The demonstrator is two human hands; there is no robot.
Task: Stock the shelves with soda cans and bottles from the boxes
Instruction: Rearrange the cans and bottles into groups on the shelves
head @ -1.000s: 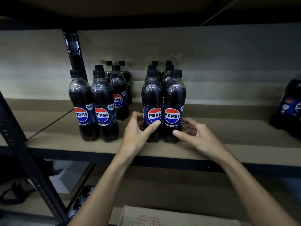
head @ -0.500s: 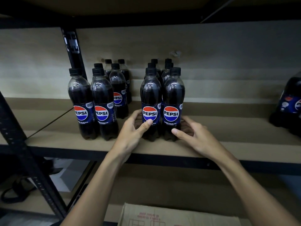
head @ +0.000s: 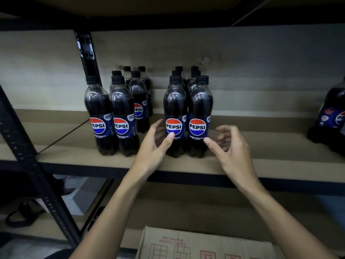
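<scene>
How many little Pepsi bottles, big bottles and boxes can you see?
Small Pepsi bottles: 12
Big bottles: 1, cut off at the right edge
Cardboard boxes: 1
Total: 14

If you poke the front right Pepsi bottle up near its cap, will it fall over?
Probably it would wobble. The dark plastic Pepsi bottle is tall with a narrow base, so it may tip. It looks full, so likely heavy enough to resist a light poke, and bottles close behind might stop it.

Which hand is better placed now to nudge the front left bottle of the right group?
Left. The left hand has its thumb on that bottle; the right hand is by the neighbouring bottle.
</scene>
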